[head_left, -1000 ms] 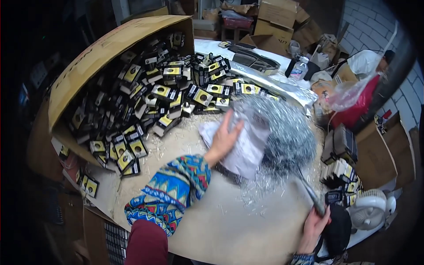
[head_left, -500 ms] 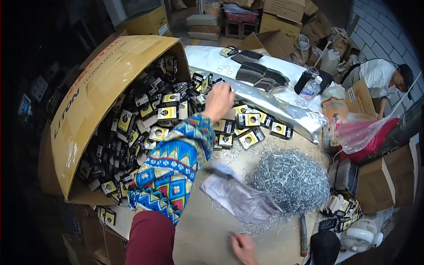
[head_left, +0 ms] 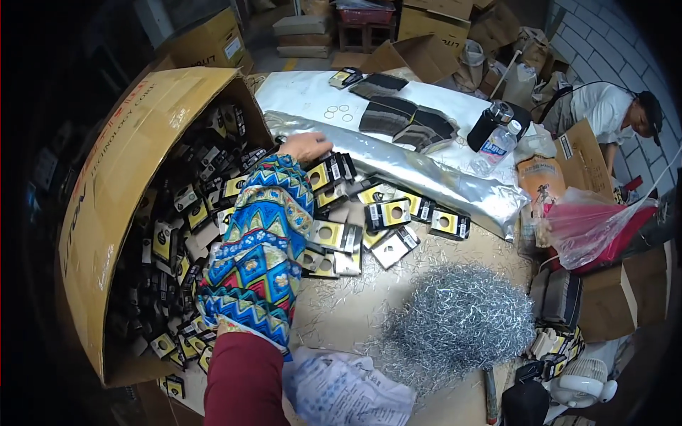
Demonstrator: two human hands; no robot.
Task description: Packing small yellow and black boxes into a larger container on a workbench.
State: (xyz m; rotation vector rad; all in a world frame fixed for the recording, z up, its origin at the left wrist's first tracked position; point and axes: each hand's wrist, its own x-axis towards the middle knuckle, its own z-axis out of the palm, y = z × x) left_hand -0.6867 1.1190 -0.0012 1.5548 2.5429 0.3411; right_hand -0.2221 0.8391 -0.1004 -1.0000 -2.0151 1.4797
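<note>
Glare streaks the silver foil [head_left: 398,167]; the counter [head_left: 295,99] is bright, surroundings dimming into black, fisheye-curved corners.

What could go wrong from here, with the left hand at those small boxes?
The left hand is among loosely heaped small boxes, so a bump might topple some. Thin metal pieces lie heaped and scattered near those boxes and might get in among them. The crumpled pale sheet lies beside the patterned sleeve and could be dragged along.

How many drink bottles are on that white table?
2: a clear plastic bottle toward the right of the white table, and a black bottle just behind it. More may be hidden.
</note>
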